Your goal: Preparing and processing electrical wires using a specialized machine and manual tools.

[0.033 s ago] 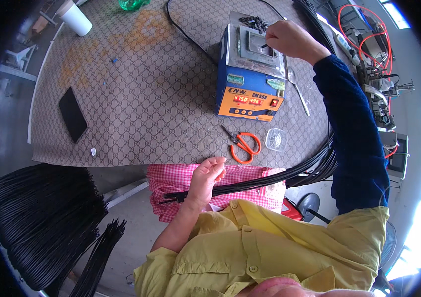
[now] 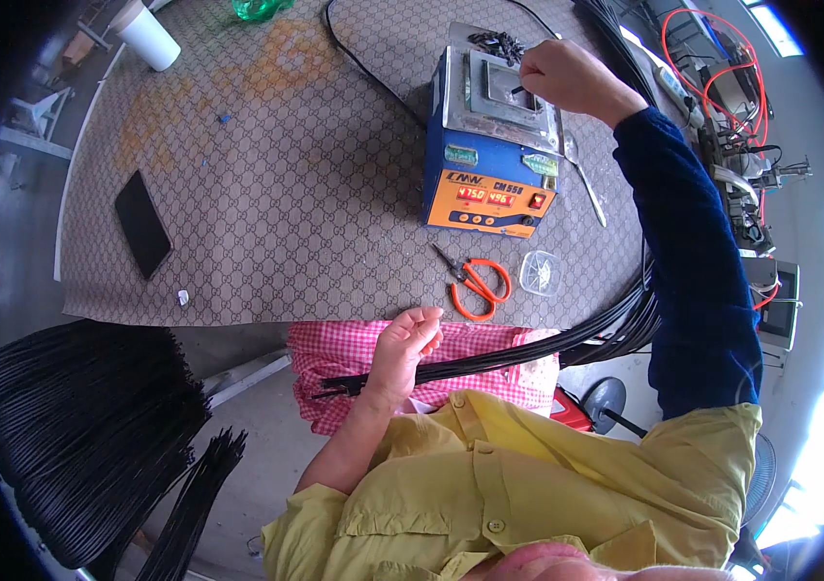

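- Patterned table (image 2: 266, 223): 1 blue machine (image 2: 487, 160), far right
- Right hand (image 2: 570, 79) pinches dark stick (image 2: 517, 91) above it
- Left hand (image 2: 408, 341), near side, curled; cannot tell if holding anything

Over on the table (image 2: 266, 194), the solder pot (image 2: 489, 160) stands right, scissors (image 2: 475, 289) before it, left of a dish (image 2: 540, 274). A smartphone (image 2: 143, 225) lies far left, with stacked cables (image 2: 82, 426) off the table's near edge.

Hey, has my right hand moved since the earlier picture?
No. Your right hand shows no visible shift in any direction, judged against the blue and orange machine beneath it.
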### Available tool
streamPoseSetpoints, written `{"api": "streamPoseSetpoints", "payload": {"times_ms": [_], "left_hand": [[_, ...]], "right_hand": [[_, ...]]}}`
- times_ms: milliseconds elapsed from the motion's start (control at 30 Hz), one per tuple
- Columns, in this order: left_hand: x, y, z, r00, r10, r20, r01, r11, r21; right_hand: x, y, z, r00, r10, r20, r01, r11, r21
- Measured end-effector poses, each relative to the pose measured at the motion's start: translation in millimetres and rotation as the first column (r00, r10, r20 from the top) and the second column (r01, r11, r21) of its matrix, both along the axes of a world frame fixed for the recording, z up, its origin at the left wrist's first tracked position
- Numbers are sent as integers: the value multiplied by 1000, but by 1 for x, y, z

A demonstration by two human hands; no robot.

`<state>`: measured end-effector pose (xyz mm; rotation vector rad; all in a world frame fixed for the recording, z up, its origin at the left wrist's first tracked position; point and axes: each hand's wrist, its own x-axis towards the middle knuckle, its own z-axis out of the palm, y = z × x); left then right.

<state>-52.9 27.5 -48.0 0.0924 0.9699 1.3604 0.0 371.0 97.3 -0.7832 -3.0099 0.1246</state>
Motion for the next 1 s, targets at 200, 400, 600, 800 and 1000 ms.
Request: {"api": "streamPoseSetpoints", "payload": {"times_ms": [200, 400, 600, 800, 1000], "left_hand": [[0, -1, -1, 1000, 3, 4, -3, 1000, -4], [0, -1, -4, 1000, 2, 10, -2, 1000, 3], [1, -1, 0, 999, 1, 33, -1, 1000, -1], [0, 0, 20, 998, -15, 58, 13, 999, 33], [-13, 36, 58, 998, 58, -15, -52, 965, 258]], "right_hand": [[-2, -2, 2, 999, -18, 30, 18, 1000, -9], [6, -1, 5, 999, -13, -47, 9, 997, -76], [22, -4, 14, 980, -70, -186, 33, 980, -196], [44, -46, 27, 861, -441, -252, 57, 578, -814], [69, -103, 10, 740, -600, -303, -260, 159, -952]]}}
